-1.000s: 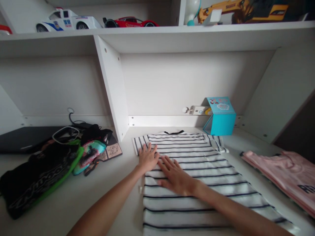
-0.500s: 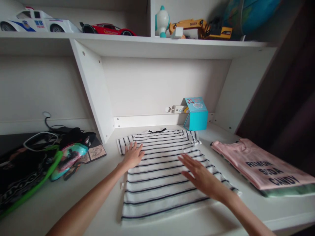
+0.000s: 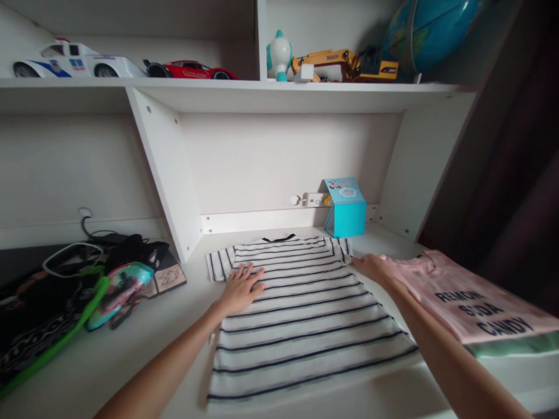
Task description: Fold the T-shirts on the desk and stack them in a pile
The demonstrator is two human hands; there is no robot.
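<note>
A white T-shirt with dark stripes (image 3: 297, 320) lies spread flat, its dark-edged collar toward the back wall. My left hand (image 3: 242, 288) rests on its upper left part, palm down with the fingers spread. At the sleeve on the right, my right hand (image 3: 371, 267) has its fingertips drawn together on the sleeve's edge, pinching it. Just right of that hand lies a folded pink shirt (image 3: 476, 291) with dark lettering, on top of a green folded cloth (image 3: 515, 344).
A blue desk calendar (image 3: 349, 218) stands by a wall socket strip (image 3: 315, 199). Dark bags and a cable (image 3: 74, 256) are heaped at left. The shelf above holds a white toy car (image 3: 81, 61), a red car (image 3: 190, 70), a yellow excavator (image 3: 345, 63) and a globe (image 3: 437, 35).
My right hand has moved from above the shirt's middle out to the right sleeve and closed on its edge. The left hand stays on the shirt, shifted slightly. The view has tilted up a little.
</note>
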